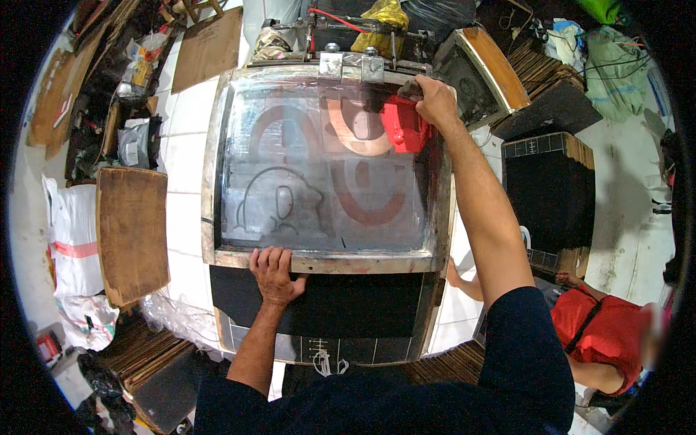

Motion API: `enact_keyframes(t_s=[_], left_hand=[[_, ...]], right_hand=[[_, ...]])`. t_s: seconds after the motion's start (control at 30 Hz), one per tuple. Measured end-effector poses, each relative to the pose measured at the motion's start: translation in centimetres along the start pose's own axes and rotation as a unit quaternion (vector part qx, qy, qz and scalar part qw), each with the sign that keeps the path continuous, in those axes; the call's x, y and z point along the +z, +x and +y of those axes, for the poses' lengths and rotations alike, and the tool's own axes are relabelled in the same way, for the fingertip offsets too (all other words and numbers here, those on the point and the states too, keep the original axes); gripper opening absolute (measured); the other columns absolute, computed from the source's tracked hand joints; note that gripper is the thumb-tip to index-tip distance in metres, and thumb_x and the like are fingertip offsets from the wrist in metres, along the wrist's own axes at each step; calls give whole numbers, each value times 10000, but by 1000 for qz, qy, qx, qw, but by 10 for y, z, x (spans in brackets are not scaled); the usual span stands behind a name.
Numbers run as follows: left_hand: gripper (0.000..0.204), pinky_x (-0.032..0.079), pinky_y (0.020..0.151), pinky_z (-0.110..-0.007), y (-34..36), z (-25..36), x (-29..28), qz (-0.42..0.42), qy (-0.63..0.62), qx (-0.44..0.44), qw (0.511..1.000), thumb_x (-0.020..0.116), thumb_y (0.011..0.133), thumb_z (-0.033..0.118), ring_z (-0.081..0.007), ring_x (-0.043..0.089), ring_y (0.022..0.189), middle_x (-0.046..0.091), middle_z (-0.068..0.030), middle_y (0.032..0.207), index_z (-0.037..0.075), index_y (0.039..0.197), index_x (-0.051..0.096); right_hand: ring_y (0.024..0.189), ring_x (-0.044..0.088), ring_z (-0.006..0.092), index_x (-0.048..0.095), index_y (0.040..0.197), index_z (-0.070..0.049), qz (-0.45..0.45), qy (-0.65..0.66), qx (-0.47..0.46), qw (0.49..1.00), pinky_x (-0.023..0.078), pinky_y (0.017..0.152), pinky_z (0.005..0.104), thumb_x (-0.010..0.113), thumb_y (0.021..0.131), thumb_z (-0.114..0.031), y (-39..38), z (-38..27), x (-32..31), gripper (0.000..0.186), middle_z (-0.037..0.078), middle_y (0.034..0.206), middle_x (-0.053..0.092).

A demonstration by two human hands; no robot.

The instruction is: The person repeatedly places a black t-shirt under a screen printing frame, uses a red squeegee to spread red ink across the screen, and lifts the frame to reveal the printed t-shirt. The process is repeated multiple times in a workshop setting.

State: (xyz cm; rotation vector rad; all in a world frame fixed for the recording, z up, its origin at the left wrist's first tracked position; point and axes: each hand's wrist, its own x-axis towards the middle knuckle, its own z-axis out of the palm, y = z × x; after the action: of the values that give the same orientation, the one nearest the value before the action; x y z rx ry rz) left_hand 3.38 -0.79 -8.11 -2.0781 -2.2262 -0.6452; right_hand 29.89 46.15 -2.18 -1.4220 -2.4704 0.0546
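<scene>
Left hand (275, 277) clasping near screen-frame rail (351, 263), seemingly steadying it; right hand (438, 104) gripping grey block (410, 90) beside red ink (403, 129).

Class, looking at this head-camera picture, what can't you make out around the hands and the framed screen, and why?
In the head view:
- Rest of the grey piece: covered by the right hand.
- Palm of the left hand: its back hides it.
- Part of the black board: behind the framed screen's near bar.
- Black plastic: cut off by the top edge.
</scene>
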Motion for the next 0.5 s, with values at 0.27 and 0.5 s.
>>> enact_keyframes(t_s=[0.27, 0.5], left_hand=[[619, 261, 1163, -566, 1, 0, 1, -5, 2, -6, 1000, 768, 696, 433, -311, 520, 1221, 584, -90, 1197, 95, 1182, 586], [664, 256, 1161, -573, 2, 0, 1, 10, -7, 8, 1000, 817, 645, 394, -300, 497, 1222, 564, -81, 1188, 105, 1191, 574]], right_hand=[[926, 623, 356, 603, 1080, -91, -10, 13, -16, 1000, 483, 760, 495, 692, 698, 9, -103, -35, -13, 405, 107, 988, 655], [1112, 617, 300, 651, 1140, -114, 110, 83, -20, 990, 454, 901, 446, 637, 742, 25, -138, -55, -24, 422, 56, 1109, 681]])
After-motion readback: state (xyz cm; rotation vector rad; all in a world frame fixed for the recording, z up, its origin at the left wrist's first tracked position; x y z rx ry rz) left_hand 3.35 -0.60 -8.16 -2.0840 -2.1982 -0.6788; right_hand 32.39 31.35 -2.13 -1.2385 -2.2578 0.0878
